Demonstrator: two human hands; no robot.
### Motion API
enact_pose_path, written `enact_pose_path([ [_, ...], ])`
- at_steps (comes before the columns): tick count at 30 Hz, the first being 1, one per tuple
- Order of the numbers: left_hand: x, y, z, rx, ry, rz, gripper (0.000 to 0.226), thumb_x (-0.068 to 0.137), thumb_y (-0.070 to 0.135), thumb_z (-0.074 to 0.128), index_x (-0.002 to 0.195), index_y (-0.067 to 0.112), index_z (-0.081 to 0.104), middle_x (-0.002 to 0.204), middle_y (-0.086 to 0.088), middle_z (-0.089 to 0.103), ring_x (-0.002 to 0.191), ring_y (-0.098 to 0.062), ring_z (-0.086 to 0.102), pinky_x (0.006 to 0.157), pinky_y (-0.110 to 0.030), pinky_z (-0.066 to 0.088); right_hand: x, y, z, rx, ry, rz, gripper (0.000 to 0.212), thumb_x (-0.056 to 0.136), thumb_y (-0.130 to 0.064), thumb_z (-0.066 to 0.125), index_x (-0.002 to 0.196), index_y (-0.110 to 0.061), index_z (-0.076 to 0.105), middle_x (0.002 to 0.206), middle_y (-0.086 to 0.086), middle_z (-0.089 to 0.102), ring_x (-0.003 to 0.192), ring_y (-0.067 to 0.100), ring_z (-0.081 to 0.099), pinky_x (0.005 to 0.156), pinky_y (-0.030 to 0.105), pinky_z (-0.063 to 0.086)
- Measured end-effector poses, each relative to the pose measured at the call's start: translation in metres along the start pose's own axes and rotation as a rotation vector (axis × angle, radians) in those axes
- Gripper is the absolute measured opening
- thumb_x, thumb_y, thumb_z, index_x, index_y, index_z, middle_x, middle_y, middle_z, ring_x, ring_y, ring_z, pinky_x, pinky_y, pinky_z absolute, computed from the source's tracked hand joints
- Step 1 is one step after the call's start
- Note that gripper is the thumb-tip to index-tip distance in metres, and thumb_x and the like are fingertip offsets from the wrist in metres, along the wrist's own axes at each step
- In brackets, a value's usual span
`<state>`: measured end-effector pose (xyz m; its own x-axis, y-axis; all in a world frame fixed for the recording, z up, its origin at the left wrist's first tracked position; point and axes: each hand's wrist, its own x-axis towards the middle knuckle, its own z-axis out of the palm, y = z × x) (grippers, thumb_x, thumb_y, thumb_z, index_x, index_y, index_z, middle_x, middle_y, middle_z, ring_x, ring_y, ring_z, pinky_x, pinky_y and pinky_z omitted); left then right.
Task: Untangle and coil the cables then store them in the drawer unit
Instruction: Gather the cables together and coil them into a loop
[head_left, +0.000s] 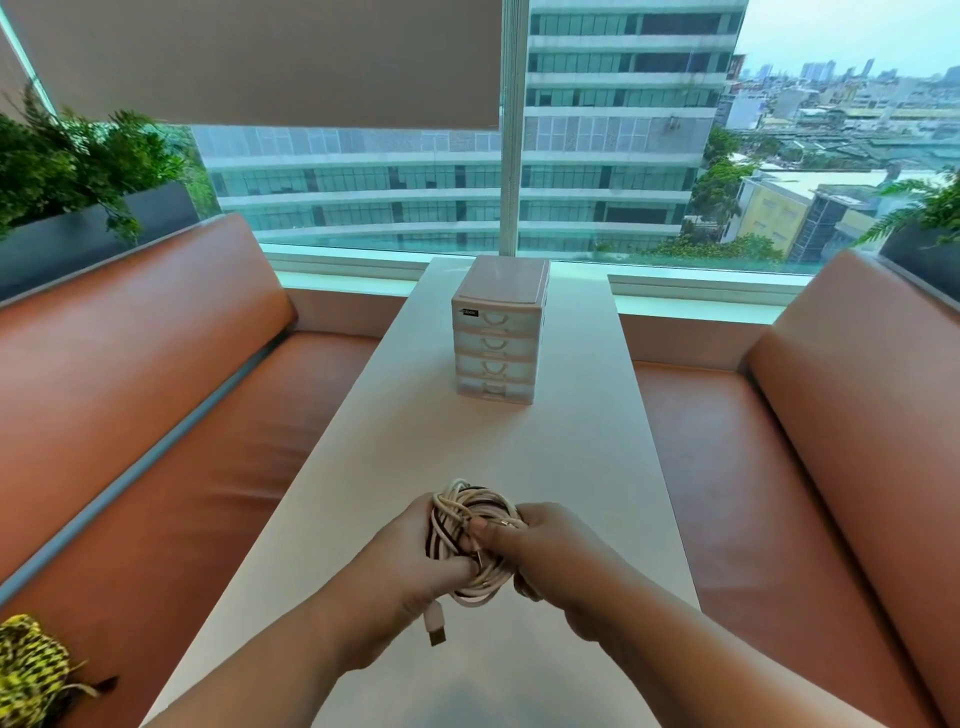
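Note:
A tangled bundle of white and dark cables is held just above the near part of the white table. My left hand grips the bundle's left side, and a white USB plug dangles below it. My right hand grips the right side, its thumb pressed on the strands. The small white drawer unit stands upright further back on the table, with several drawers, all closed.
Orange-brown bench seats flank the narrow table on both sides. A large window lies behind the drawer unit. Dark planters with green plants sit behind each bench. A yellow-black patterned item lies on the left bench.

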<state>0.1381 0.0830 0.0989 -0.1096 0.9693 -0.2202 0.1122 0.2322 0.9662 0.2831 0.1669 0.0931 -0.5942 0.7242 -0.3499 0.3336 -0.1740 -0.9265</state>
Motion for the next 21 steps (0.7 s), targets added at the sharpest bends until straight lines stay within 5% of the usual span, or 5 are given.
enact_pose_path([
  [3,0.001,0.001,-0.004,0.059,-0.030,-0.007,0.053,0.068,0.018,0.072,0.118,0.018,0.054,0.109,-0.004,0.070,0.105,-0.020,0.065,0.090,-0.036,0.051,0.001,0.004,0.002,-0.020,-0.009,0.022,0.026,0.092,-0.033,0.060,0.075,-0.014,0.058,0.065,0.003,0.046,0.046,0.011,0.037,0.047,0.023,0.030],
  [7,-0.002,0.003,0.004,0.169,0.155,0.008,0.043,0.061,0.026,0.071,0.103,0.024,0.059,0.092,-0.002,0.070,0.085,-0.018,0.066,0.053,-0.029,0.049,0.001,0.000,-0.004,-0.030,-0.069,0.000,0.028,0.086,-0.039,0.063,0.076,-0.013,0.060,0.068,0.007,0.047,0.047,0.012,0.039,0.051,0.025,0.030],
  [13,-0.004,0.003,0.008,0.074,0.176,0.075,0.029,0.075,0.024,0.077,0.100,0.022,0.063,0.088,0.002,0.072,0.076,-0.008,0.067,0.052,-0.022,0.048,0.000,-0.006,-0.020,-0.066,-0.191,-0.046,0.026,0.068,-0.032,0.072,0.076,-0.014,0.056,0.071,0.009,0.045,0.053,0.013,0.038,0.053,0.026,0.030],
  [17,-0.001,0.001,0.007,0.058,0.191,0.054,0.019,0.084,0.020,0.071,0.101,0.018,0.063,0.082,0.000,0.069,0.070,-0.008,0.063,0.043,-0.019,0.041,-0.001,-0.001,-0.013,-0.055,-0.120,-0.067,0.031,0.069,-0.041,0.071,0.077,-0.015,0.057,0.070,0.008,0.043,0.054,0.014,0.035,0.054,0.030,0.026],
  [21,-0.002,-0.001,0.004,0.059,0.120,0.001,0.033,0.073,0.020,0.068,0.104,0.020,0.059,0.088,0.001,0.069,0.077,-0.008,0.063,0.053,-0.016,0.044,-0.001,0.003,-0.004,-0.073,-0.027,-0.034,0.039,0.070,-0.055,0.069,0.072,-0.018,0.055,0.067,0.006,0.044,0.049,0.013,0.033,0.052,0.028,0.026],
])
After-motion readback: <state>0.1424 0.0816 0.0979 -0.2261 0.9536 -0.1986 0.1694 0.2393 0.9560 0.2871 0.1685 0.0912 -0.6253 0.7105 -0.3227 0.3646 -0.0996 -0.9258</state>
